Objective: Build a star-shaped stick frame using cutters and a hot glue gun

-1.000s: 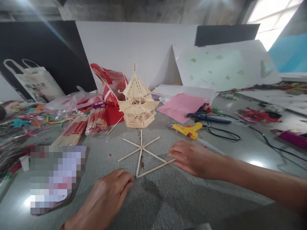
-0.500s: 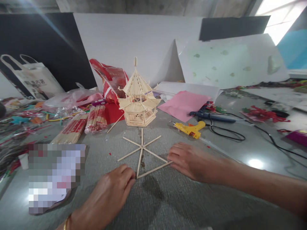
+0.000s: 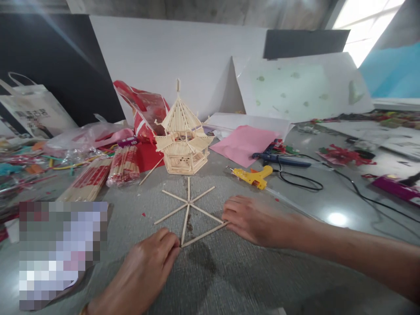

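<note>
Thin wooden sticks form a star-shaped frame (image 3: pixel 188 202) lying on the grey table, its spokes meeting at the middle. One more wooden stick (image 3: pixel 204 234) runs across the outer ends of the two spokes nearest me. My left hand (image 3: pixel 149 262) pinches this stick's left end, by the tip of the front spoke. At its right end my right hand (image 3: pixel 247 218) has its fingers closed, beside the right spoke's tip. Both fingertips hide the exact grip. Behind the star stands a pagoda model (image 3: pixel 183 144) made of similar sticks.
A yellow glue gun (image 3: pixel 254 177) and a dark blue tool (image 3: pixel 282 159) with a black cord lie at right. Bundled sticks (image 3: pixel 124 166) in plastic, a red bag (image 3: pixel 144 109) and craft scraps crowd the left. Pink paper (image 3: pixel 244 144) lies behind.
The whole view has shifted, so everything appears a little further left. Both hands stay at the two ends of the stick, and the star keeps its shape.
</note>
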`<act>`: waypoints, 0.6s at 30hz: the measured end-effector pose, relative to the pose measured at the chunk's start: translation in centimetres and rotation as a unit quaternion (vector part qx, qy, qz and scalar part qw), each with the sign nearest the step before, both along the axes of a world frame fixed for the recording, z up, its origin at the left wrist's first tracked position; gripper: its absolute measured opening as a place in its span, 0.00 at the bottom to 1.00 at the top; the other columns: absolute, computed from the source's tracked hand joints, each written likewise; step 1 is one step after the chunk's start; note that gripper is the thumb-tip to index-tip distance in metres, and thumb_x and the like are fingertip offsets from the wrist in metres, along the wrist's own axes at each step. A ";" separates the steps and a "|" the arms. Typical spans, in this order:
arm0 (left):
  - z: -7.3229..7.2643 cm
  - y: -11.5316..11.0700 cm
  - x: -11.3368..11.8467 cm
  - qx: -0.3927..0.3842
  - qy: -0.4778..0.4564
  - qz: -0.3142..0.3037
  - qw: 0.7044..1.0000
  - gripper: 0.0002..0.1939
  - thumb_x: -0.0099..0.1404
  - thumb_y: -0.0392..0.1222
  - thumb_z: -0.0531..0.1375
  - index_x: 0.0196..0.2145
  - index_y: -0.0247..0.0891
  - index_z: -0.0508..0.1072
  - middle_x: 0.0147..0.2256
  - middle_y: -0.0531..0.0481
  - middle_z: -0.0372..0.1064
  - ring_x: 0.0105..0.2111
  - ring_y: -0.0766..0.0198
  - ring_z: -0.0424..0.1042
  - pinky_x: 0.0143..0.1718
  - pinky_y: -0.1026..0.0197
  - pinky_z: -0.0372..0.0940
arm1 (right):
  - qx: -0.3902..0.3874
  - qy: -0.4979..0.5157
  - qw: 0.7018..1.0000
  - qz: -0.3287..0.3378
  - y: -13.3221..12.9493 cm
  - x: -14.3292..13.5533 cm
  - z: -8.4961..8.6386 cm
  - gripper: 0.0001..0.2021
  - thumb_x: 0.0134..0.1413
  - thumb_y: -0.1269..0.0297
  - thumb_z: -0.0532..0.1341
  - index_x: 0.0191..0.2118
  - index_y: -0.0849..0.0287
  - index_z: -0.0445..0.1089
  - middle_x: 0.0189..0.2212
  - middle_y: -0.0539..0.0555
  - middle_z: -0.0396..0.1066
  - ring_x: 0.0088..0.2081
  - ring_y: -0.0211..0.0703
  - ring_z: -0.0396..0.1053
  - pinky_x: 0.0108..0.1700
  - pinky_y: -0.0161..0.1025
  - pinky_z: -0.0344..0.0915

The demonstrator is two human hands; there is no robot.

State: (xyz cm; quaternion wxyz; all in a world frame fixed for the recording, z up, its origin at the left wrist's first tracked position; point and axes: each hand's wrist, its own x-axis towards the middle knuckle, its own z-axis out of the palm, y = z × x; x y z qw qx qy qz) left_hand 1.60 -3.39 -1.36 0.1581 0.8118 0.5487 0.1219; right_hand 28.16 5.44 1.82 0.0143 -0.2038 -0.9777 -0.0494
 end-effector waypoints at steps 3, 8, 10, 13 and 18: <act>-0.1 0.0 -0.1 0.010 0.001 -0.002 1.000 0.12 0.68 0.37 0.46 0.33 0.40 0.67 0.32 0.52 0.66 0.32 0.65 0.68 0.34 0.63 0.60 | 0.014 -0.006 1.000 0.006 0.0 -0.1 -0.1 0.12 0.62 0.68 0.48 0.30 0.62 0.65 0.28 0.54 0.64 0.33 0.40 0.60 0.37 0.39 0.55; 0.1 0.1 0.1 0.033 0.002 -0.012 0.999 0.12 0.67 0.37 0.46 0.32 0.40 0.68 0.30 0.52 0.67 0.30 0.66 0.69 0.32 0.64 0.61 | 0.020 -0.027 0.999 0.015 0.1 -0.2 0.2 0.12 0.61 0.70 0.49 0.29 0.62 0.65 0.28 0.54 0.65 0.33 0.40 0.60 0.38 0.40 0.55; 0.2 0.1 0.2 0.041 0.003 -0.011 0.999 0.12 0.67 0.36 0.46 0.31 0.40 0.68 0.30 0.53 0.67 0.30 0.66 0.69 0.32 0.65 0.61 | 0.015 -0.026 0.999 0.018 0.1 -0.2 0.5 0.12 0.61 0.69 0.49 0.29 0.62 0.66 0.28 0.54 0.65 0.33 0.40 0.60 0.38 0.39 0.56; 0.2 0.0 0.2 0.049 0.006 -0.011 0.999 0.12 0.67 0.37 0.47 0.31 0.40 0.68 0.30 0.53 0.68 0.30 0.67 0.69 0.32 0.65 0.62 | 0.006 -0.035 0.999 0.019 0.0 -0.4 1.0 0.13 0.61 0.69 0.48 0.30 0.63 0.66 0.29 0.54 0.65 0.33 0.40 0.60 0.38 0.39 0.56; 0.2 -0.1 0.1 0.038 0.006 -0.009 0.999 0.12 0.67 0.37 0.47 0.32 0.40 0.68 0.30 0.53 0.67 0.30 0.66 0.70 0.32 0.64 0.62 | 0.004 -0.064 0.998 0.021 0.0 -0.5 1.5 0.12 0.61 0.70 0.49 0.30 0.63 0.67 0.29 0.55 0.66 0.33 0.40 0.60 0.37 0.39 0.56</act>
